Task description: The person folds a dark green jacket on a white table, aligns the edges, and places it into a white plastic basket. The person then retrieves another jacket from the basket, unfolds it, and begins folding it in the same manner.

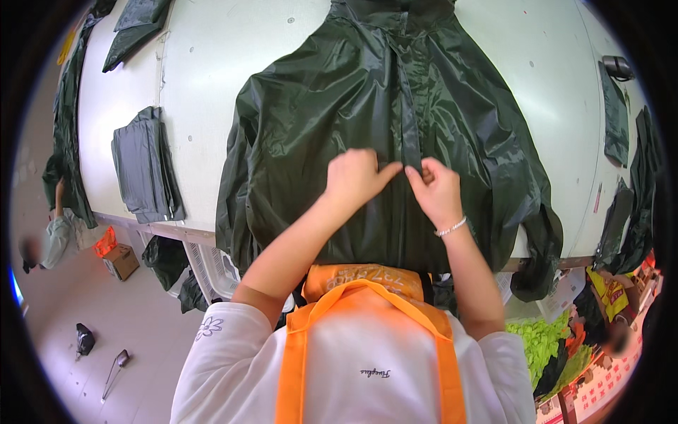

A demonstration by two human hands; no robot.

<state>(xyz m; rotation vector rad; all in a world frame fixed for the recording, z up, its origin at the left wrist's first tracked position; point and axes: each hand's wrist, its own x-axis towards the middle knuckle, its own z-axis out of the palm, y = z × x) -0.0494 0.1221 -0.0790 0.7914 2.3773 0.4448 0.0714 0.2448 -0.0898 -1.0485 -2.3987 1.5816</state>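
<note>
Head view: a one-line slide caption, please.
Left hand and right hand close together at the centre strip of a shiny dark green garment spread on a white table.

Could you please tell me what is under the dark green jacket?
The white table supports most of the dark green jacket; anything else between them is covered and cannot be seen.

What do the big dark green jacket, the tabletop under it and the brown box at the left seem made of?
The jacket: probably thin coated synthetic fabric, glossy, judging by its crisp creases and bright highlights.
The tabletop: pale and smooth with a soft sheen; perhaps laminate or painted board, I can't tell which.
The box: likely cardboard, matt brown with flat sides.
</note>
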